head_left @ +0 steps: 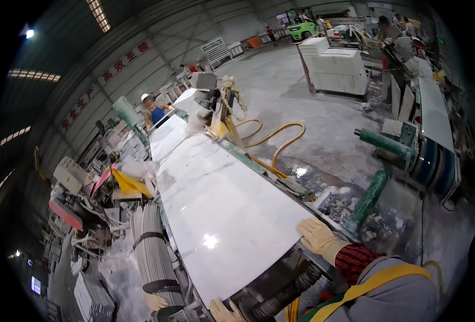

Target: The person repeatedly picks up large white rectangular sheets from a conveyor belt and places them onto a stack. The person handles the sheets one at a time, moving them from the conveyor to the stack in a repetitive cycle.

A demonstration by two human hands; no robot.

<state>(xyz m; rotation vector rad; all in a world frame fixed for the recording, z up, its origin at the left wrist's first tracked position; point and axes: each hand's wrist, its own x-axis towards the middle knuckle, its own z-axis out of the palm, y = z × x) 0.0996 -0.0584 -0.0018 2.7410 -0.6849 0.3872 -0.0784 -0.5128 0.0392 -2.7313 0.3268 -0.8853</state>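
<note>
Right hand (pixel 318 239), in a pale yellow glove, lying flat with fingers spread on the near right corner of a large white marble slab (pixel 221 209), palm pressed to the stone, grasping nothing. Checked red cuff and grey sleeve behind it, a yellow strap crossing the sleeve. Left hand (pixel 224 311), gloved the same, down at the lower edge of the view, touching the slab's near edge; only part of it in view, so cannot tell whether clenched or released.

Slab stretched long and glossy along a machine bed (pixel 248 161), running from the hands away toward the upper left, faint grey veins across it, a bright glare spot near the close end. Black ribbed hose (pixel 288 292) just under the near edge, between the two hands. Green roller (pixel 367 199) tilted beside the right hand, a second green roller (pixel 385 142) farther off to the right. Yellow hose (pixel 272 140) looping on the wet concrete floor (pixel 323 118) beyond the slab's right side. Bundle of grey strapped strips (pixel 152 247) lying along the left of the bed. Another person (pixel 154 111) in a white helmet standing at the far end. Stack of white stone blocks (pixel 337 70) well apart, out on the open floor.
</note>
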